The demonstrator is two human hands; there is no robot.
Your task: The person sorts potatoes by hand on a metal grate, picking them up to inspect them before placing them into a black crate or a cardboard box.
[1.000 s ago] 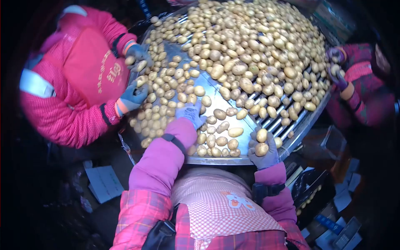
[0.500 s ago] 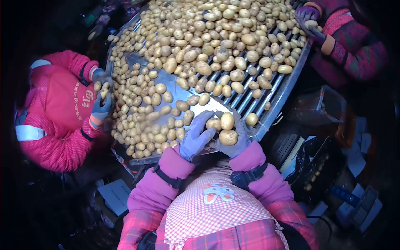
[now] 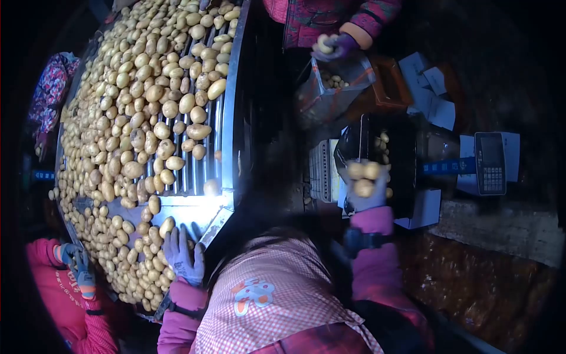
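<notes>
My right hand [image 3: 370,202], in a pale glove and blurred by motion, holds three potatoes [image 3: 364,187]. It is above the near side of a black-lined box [image 3: 404,168], where more potatoes [image 3: 384,147] lie. My left hand [image 3: 185,259], in a lavender glove, rests at the near corner of the sorting table [image 3: 203,206]. Its fingers are stretched out and its thumb stands apart, touching or just beside the loose potatoes [image 3: 154,259]. Whether a potato lies under that palm is hidden.
Potatoes [image 3: 124,112] cover the table and its metal rollers [image 3: 206,165]. A co-worker's gloved hand [image 3: 333,47] holds potatoes over a clear bag [image 3: 336,97]. Another co-worker's gloves [image 3: 79,265] are at lower left. A scale display [image 3: 490,162] and an orange crate [image 3: 392,82] stand right.
My view has turned right. My right hand has carried potatoes from the table edge across to the black-lined box. My left hand has parted from it and stays at the table.
</notes>
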